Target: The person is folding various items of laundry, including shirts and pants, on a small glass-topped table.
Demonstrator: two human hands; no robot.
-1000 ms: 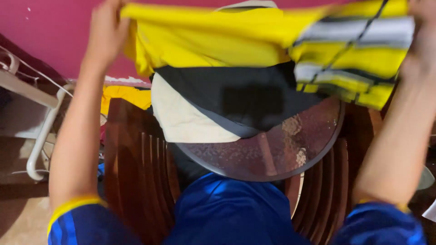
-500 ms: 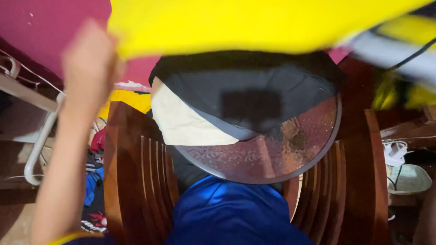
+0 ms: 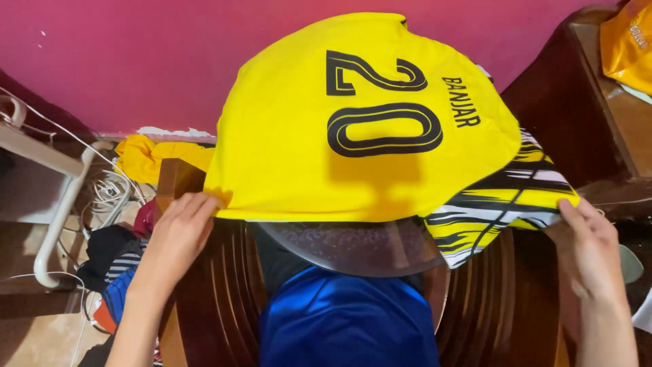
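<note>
Fingers (image 3: pixel 197 207) of left hand (image 3: pixel 178 234) pinch the jersey (image 3: pixel 360 136) hem; right hand (image 3: pixel 589 248) fingers clamp its striped corner. Jersey lies spread over the round table (image 3: pixel 353 248), hiding most of the top. Yellow, black print, back up.

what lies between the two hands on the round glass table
In the head view, the yellow jersey with its black-and-white striped part spans from left hand to right hand, draped over the round glass table.

Pink wall (image 3: pixel 136 61), brown wooden chair (image 3: pixel 598 109), white cables (image 3: pixel 112 194), clothes heap (image 3: pixel 112 261)
</note>
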